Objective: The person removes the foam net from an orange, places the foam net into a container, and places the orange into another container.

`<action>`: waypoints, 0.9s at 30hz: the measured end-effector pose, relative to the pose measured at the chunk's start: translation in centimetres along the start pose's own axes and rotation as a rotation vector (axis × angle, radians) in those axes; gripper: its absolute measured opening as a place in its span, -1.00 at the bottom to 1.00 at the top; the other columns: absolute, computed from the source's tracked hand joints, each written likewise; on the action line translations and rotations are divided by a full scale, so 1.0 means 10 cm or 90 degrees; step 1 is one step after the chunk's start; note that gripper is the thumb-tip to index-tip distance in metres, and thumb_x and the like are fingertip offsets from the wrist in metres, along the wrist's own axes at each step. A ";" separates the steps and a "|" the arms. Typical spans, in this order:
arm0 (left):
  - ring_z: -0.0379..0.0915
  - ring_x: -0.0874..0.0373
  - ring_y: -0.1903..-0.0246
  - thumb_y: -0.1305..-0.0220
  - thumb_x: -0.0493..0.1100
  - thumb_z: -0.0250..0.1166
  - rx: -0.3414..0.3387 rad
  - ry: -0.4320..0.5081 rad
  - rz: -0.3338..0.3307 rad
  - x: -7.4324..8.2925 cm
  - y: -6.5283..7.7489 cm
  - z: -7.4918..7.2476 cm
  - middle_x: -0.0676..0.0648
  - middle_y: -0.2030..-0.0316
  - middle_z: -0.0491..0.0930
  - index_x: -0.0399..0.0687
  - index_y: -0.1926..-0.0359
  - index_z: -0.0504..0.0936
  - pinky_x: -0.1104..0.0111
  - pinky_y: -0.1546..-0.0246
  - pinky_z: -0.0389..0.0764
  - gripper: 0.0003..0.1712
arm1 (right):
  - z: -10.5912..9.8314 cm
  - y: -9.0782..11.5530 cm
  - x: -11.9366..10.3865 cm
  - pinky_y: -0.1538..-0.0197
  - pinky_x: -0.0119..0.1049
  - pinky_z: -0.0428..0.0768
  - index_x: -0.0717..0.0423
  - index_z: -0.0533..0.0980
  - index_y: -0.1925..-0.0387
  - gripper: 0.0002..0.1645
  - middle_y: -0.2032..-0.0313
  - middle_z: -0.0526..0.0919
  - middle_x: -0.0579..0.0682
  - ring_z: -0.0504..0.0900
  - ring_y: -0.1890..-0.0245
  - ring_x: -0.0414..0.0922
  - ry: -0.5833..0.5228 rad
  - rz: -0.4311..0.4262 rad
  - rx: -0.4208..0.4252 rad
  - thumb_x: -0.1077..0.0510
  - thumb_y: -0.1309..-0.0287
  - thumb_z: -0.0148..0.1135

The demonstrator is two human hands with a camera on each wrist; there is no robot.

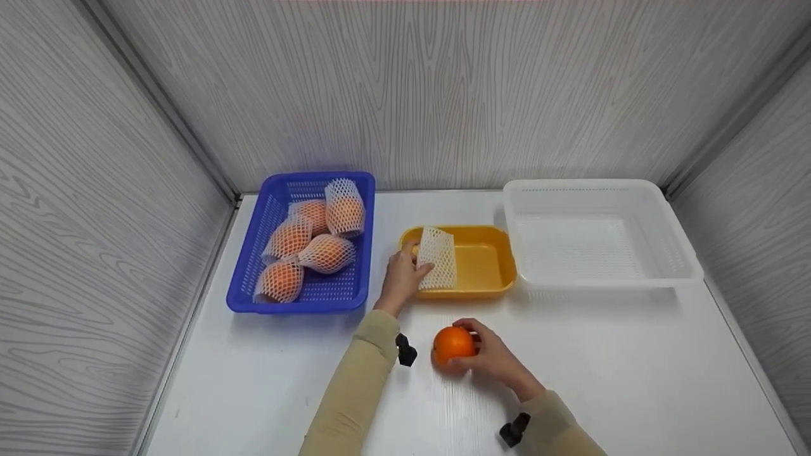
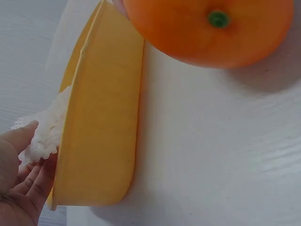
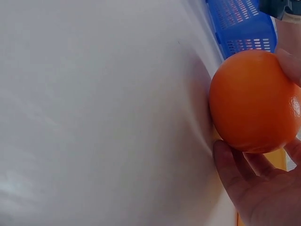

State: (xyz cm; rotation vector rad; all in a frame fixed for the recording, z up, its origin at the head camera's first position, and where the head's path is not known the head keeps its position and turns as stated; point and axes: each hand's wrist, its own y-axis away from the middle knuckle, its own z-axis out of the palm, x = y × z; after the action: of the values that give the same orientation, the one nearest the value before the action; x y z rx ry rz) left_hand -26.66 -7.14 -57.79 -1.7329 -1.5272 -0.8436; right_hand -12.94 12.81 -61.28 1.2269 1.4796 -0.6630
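Observation:
My left hand (image 1: 403, 274) is at the left end of a shallow yellow tray (image 1: 485, 266), pinching a white foam net sleeve (image 1: 438, 259) between thumb and fingers. The left wrist view shows the crumpled white net (image 2: 47, 129) in that hand (image 2: 23, 174), partly behind the tray's wall (image 2: 101, 117). In front of the tray, my right hand (image 1: 491, 356) grips a bare orange (image 1: 453, 344) from its right side, low over the white table. Fingers of the right hand (image 3: 268, 188) curve under the orange (image 3: 256, 101) in the right wrist view; a green stem spot faces the left wrist camera.
At the left stands a blue basket (image 1: 370, 253) with several oranges in foam nets, one being a netted orange (image 1: 282, 280). A white basket (image 1: 608, 283) stands at the right, beside the yellow tray. Grey wood-grain panels (image 1: 431, 95) enclose the back and both sides.

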 end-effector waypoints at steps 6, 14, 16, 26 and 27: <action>0.52 -0.11 0.07 -0.17 -0.18 0.45 0.028 -0.144 0.089 -0.07 0.01 0.05 -0.27 0.01 0.46 -0.28 -0.19 0.46 0.15 0.02 0.55 -0.39 | 0.01 -0.04 0.10 -0.14 0.04 0.46 -0.01 0.40 -0.20 -0.20 -0.15 0.45 0.08 0.49 -0.02 0.06 0.013 0.003 0.000 0.04 0.09 0.58; 0.38 -0.13 -0.12 -0.18 -0.24 0.43 -0.002 -0.269 0.145 -0.03 0.01 0.08 -0.23 -0.15 0.42 -0.23 -0.02 0.65 0.17 -0.17 0.42 -0.62 | -0.01 -0.03 0.08 -0.13 0.02 0.46 -0.01 0.39 -0.20 -0.20 -0.15 0.45 0.09 0.49 0.00 0.06 0.005 0.005 0.002 0.04 0.08 0.57; 0.43 -0.09 -0.08 -0.23 -0.23 0.38 -0.027 -0.285 0.157 -0.02 0.02 0.07 -0.19 -0.08 0.51 -0.21 0.02 0.68 0.18 -0.13 0.45 -0.71 | -0.01 -0.04 0.08 -0.13 0.02 0.46 -0.03 0.40 -0.20 -0.20 -0.15 0.45 0.08 0.49 0.00 0.05 0.005 0.010 0.003 0.03 0.09 0.57; 0.63 -0.04 0.12 -0.51 0.10 -0.02 -0.176 -0.405 0.176 0.00 0.07 0.11 -0.10 0.15 0.71 -0.08 0.07 0.71 0.11 0.05 0.57 -0.53 | -0.01 -0.04 0.11 -0.13 0.04 0.47 -0.03 0.39 -0.21 -0.20 -0.16 0.45 0.09 0.51 0.00 0.06 -0.001 -0.002 0.003 0.03 0.08 0.57; 0.63 -0.05 0.14 -0.52 0.12 -0.05 -0.188 -0.417 0.178 0.01 0.07 0.11 -0.10 0.18 0.71 -0.08 0.15 0.72 0.11 0.06 0.56 -0.50 | -0.01 -0.04 0.11 -0.13 0.03 0.47 -0.03 0.39 -0.20 -0.20 -0.16 0.45 0.09 0.51 0.00 0.06 0.001 -0.006 0.003 0.03 0.08 0.57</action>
State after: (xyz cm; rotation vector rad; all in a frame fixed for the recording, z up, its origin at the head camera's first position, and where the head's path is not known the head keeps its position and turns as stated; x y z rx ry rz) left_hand -25.87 -6.24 -58.40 -2.5448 -1.5387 -0.3790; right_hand -13.26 13.16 -62.33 1.2246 1.4871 -0.6729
